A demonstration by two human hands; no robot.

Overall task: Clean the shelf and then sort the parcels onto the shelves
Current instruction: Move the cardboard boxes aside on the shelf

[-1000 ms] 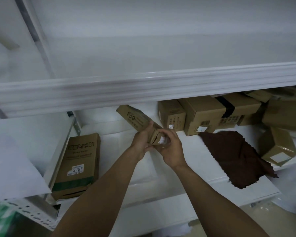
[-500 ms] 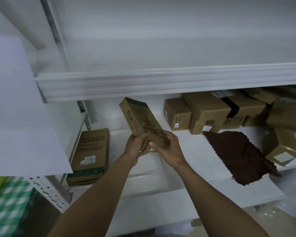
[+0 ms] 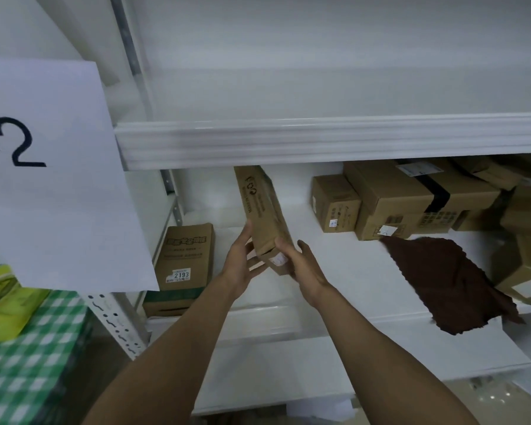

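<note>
A long brown cardboard parcel (image 3: 262, 216) stands on end, tilted, above the white lower shelf (image 3: 334, 271). My left hand (image 3: 242, 262) holds its near left side and my right hand (image 3: 301, 265) grips its near bottom end. A flat brown parcel labelled 2193 (image 3: 184, 259) lies at the shelf's left end. Several cardboard parcels (image 3: 411, 200) are stacked at the back right. A dark brown cloth (image 3: 448, 277) lies on the shelf and hangs over its front edge.
The upper white shelf's (image 3: 319, 139) front lip runs across just above the parcel's top. A white paper sheet marked 2 (image 3: 43, 173) hangs on the left upright. A green checked surface (image 3: 28, 348) with a yellow-green bag (image 3: 3, 299) is at the lower left.
The parcel has turned from lying slanted to nearly upright, its top end risen to the upper shelf's lip. Both hands stayed on its near end. The view has shifted left.
</note>
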